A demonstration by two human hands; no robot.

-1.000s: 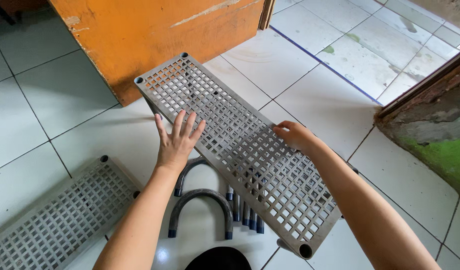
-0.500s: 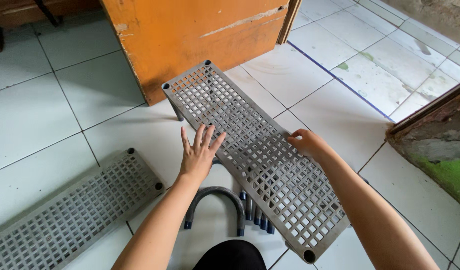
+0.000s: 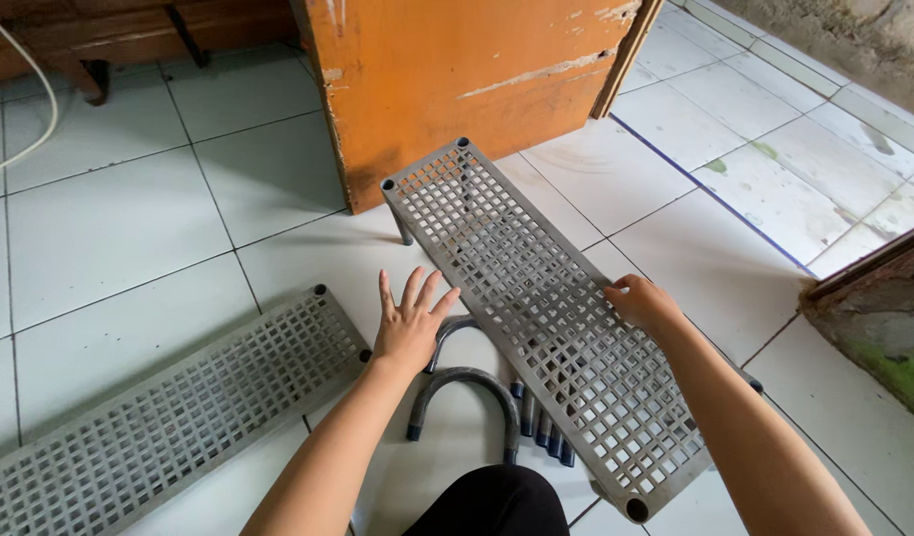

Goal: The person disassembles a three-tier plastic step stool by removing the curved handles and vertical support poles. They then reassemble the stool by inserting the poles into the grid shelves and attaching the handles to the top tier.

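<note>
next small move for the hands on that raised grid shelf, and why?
Probably bring the left hand back onto the near edge of the raised grid shelf. It hovers open beside that edge, apart from it, while only the right hand rests on the shelf's far edge, so one side is unsteadied.

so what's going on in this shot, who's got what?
A person sits on a white tiled floor with a grey plastic grid shelf in front of them, raised on short legs. The right hand rests on the shelf's right edge; the left hand is open, fingers spread, beside its left edge. A second grid shelf lies flat to the left. Curved grey tubes and short pegs lie under the first shelf. An orange wooden cabinet stands behind.
</note>
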